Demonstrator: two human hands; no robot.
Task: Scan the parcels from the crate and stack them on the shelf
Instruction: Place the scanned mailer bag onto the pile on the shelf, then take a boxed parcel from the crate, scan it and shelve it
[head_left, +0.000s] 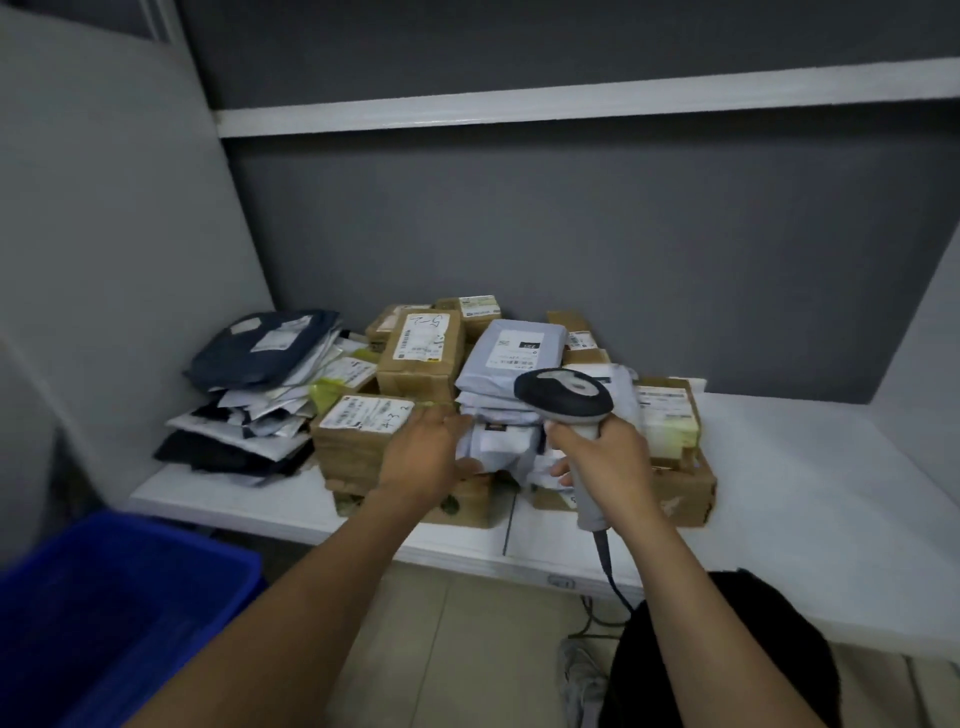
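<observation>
Left hand (426, 457) holds a pale mailer (498, 441) between cardboard boxes (358, 436); right hand (608, 457) grips the scanner (563, 397).

Matt dark grey back wall (571, 234) at twelve o'clock; pale grey side panel (104, 234) at nine; beige tiled floor (467, 649) at six.

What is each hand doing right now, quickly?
Left hand: fingers and thumb grip the white parcel bag on the pile.
Right hand: grips the barcode scanner by its handle.
</observation>
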